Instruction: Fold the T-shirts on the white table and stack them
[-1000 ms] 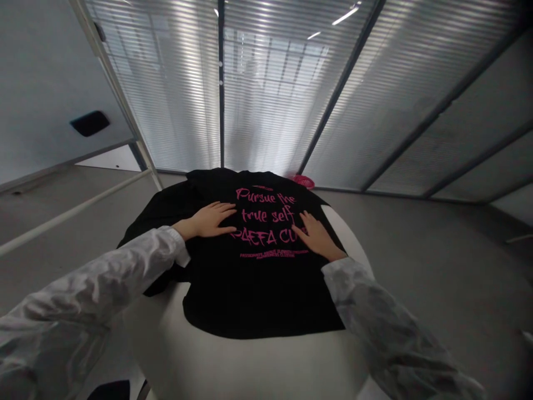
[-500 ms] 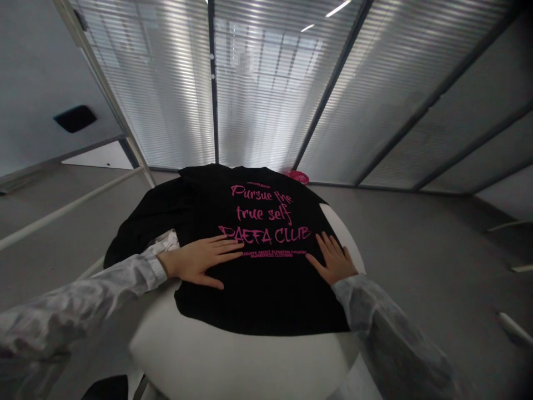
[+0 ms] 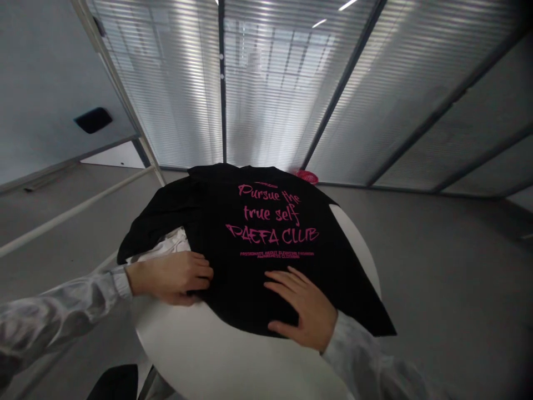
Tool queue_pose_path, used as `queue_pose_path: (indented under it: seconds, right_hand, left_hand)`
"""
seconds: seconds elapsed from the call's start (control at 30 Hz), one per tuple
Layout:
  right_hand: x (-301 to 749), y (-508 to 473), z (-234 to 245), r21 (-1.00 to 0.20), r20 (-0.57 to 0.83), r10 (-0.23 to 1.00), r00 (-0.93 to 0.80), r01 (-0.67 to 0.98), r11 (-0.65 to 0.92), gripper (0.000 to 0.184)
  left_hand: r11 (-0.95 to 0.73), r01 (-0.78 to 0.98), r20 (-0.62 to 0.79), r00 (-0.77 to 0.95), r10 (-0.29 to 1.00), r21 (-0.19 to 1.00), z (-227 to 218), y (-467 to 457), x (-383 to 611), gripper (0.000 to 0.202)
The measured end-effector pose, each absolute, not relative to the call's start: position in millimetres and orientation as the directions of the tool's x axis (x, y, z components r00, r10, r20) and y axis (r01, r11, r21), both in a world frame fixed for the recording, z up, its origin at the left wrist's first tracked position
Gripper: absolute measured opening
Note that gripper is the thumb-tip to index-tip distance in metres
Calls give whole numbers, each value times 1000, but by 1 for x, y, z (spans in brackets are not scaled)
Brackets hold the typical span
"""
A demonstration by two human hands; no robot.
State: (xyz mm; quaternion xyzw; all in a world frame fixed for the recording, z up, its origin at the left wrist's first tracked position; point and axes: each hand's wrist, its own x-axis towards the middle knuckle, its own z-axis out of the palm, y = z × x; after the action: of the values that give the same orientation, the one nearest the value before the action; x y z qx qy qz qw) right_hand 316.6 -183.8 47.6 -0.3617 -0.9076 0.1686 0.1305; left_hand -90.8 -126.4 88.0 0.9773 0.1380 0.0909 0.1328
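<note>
A black T-shirt (image 3: 250, 294) with pink lettering lies spread over a round white table (image 3: 233, 361), its neck end toward the glass wall. My left hand (image 3: 172, 278) is at the shirt's left side edge, with its fingers curled over the black cloth. My right hand (image 3: 303, 308) rests on the lower part of the shirt, below the print, palm down and fingers spread. Some crumpled white material (image 3: 177, 241) shows between the left sleeve and the shirt's body. The right bottom corner of the shirt hangs past the table's edge.
A ribbed glass wall (image 3: 275, 100) with dark frames stands behind the table. A pale metal rail (image 3: 79, 211) runs along the left. A red object (image 3: 307, 176) shows beyond the shirt's far right. A black object (image 3: 114, 383) is at the lower left.
My left hand has moved left from lying flat on the print to the shirt's side edge, its fingers now curled. My right hand has moved toward me and left, below the print.
</note>
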Motion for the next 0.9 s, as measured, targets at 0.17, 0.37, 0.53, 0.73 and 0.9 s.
queue_pose_path:
  seconds: [0.17,0.37,0.53,0.73,0.9]
  right_hand:
    - [260,-187,51,-471,88,697,-711,587,659,82]
    - [233,-158,51,-463,122,831,-543,709,532,45]
    - [241,-129,48,-744,186,889,-419,530,406,29]
    - [251,-115,47,-860,140,899,-414,398,318,24]
    - [249,-122,52,-782,209,887,-412,474,404,32]
  left_hand:
    - [-582,443,-30,812,583,682,91,-105,-94,22]
    - [-208,497,-95,516,851,842,102,-92,-70,34]
    - [-261,523,-65,524,849,811,114,-99,-69,38]
    - [-585,654,2,666,746,481,112,-102,-80,37]
    - [-723,506,225,724,653,470,113,-97,-86,31]
